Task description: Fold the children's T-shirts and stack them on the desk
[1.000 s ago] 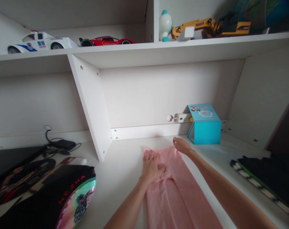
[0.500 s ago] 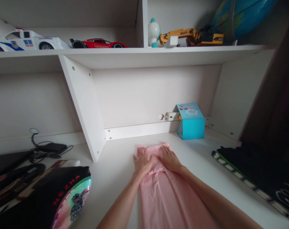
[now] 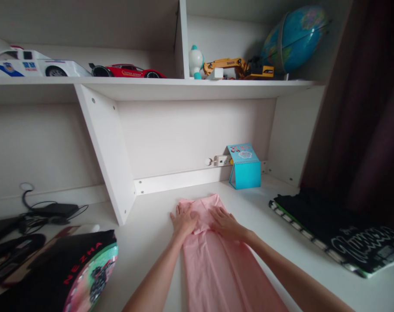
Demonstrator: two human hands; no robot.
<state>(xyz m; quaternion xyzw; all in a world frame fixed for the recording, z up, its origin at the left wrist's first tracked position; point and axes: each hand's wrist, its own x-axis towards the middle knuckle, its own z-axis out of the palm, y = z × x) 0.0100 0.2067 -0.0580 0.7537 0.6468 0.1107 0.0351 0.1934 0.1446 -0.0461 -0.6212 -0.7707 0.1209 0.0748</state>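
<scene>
A pink garment (image 3: 213, 264) lies lengthwise on the white desk, with its far end folded over in a short flap and soft creases running toward me. My left hand (image 3: 184, 222) rests flat on the left side of that flap, fingers spread. On the right side, my right hand (image 3: 227, 223) presses down palm first with its fingers stretched out. Neither hand grips the cloth. The garment's near end runs out of view at the bottom.
Folded dark clothes (image 3: 340, 234) lie at the right. A black NEZHA-printed item (image 3: 86, 268) and a cabled adapter (image 3: 58, 210) are at the left. Behind stands a blue desk calendar (image 3: 247, 173). Toy cars, a toy excavator (image 3: 239, 67) and a globe (image 3: 294, 41) fill the shelf above.
My right hand has slid back from the garment's far edge toward me. My left hand stays on the flap. The view has turned a little to the right and up.
</scene>
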